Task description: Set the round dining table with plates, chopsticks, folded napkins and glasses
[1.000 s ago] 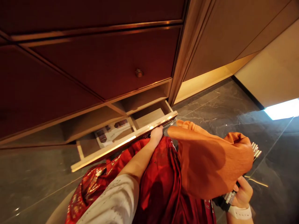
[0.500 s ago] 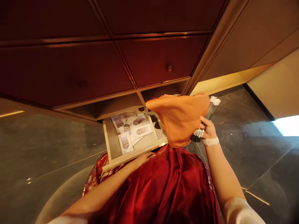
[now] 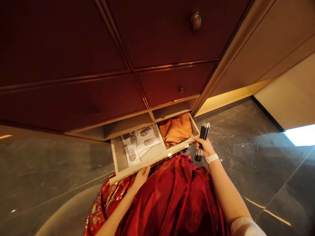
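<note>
My right hand is closed around a bundle of slim black pens with silver-white ends. Its fingertips reach the right corner of the pulled-out drawer. An orange cloth or soft leather piece lies folded and rumpled in the drawer's right compartment. White printed packets or cards with building-like pictures lie in the left compartment. At the outer face of the drawer front rests my left hand, fingers stretched along it, fingertips partly hidden, holding nothing I can see.
Dark red drawer fronts with round knobs rise above the drawer. Red satin cloth covers my lap, close under the drawer front. Grey marble floor lies on both sides. A pale rounded seat edge shows at lower left.
The orange cloth, held up with the pens before, now lies in the right compartment. My right hand has lowered to the drawer's corner, keeping the pens. More of my left hand shows.
</note>
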A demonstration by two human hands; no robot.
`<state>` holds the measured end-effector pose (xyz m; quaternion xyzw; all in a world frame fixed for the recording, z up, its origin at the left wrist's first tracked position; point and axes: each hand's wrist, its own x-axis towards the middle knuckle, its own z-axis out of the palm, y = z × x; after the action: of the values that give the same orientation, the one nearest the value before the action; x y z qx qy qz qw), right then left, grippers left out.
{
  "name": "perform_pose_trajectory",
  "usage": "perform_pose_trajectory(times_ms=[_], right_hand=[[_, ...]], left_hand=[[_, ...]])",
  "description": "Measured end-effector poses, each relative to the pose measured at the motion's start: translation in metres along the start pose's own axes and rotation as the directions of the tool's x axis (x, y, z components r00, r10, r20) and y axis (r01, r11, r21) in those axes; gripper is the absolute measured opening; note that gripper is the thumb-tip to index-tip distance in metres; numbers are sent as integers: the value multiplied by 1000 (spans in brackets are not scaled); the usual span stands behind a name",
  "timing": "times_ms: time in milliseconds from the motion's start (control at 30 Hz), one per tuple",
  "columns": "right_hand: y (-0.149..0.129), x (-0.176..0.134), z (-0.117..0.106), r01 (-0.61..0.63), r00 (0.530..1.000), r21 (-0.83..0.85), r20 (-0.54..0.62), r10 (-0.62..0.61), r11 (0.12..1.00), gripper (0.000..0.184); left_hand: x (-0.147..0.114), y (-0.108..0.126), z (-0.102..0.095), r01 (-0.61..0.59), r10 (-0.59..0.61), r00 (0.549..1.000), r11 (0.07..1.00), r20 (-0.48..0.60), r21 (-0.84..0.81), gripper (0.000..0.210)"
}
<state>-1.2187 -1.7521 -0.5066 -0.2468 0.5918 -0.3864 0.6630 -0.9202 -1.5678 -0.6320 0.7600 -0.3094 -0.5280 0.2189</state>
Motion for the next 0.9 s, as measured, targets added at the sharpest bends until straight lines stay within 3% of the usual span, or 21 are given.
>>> perform_pose_trajectory(times_ms=[100,200,233,300,333,367,433,533,633,733,900], right_hand=[[-9,-25,5,-11,1000,83,19,10,997,47],[-28,-66,15,-38,998,101,44,34,994,49],[-37,-83,19,-50,997,99,64,44,994,50],[-56,-118,30,-87,990,74,116,79,993,49],[-67,-136,37,-113,984,55,143,104,992,48],[-77,-154,44,-140,977,34,169,132,990,46],[-97,-187,60,-183,962,8,206,177,983,45],[-126,-230,86,-218,948,8,238,209,976,46],[-155,-266,107,-254,936,0,252,246,967,46],[-185,-301,123,-281,923,-31,267,279,959,46],[-234,-360,143,-231,909,-87,335,246,969,47]], left_hand=[[11,43,-25,-111,116,984,993,-132,42,52],[-4,120,-79,-238,199,948,961,-247,-139,47],[-16,150,-103,-356,256,901,898,-351,-258,45],[-45,209,-149,-613,305,748,660,-589,-435,47],[-61,237,-170,-686,297,689,562,-661,-462,49],[-76,261,-186,-712,268,665,510,-697,-483,50],[-101,298,-208,-679,193,689,509,-699,-529,49],[-127,328,-217,-622,131,734,524,-666,-582,44],[-136,348,-221,-615,69,750,438,-658,-656,34],[-134,371,-224,-519,-58,805,415,-591,-747,23],[-146,397,-216,-408,-313,783,394,-537,-824,21]])
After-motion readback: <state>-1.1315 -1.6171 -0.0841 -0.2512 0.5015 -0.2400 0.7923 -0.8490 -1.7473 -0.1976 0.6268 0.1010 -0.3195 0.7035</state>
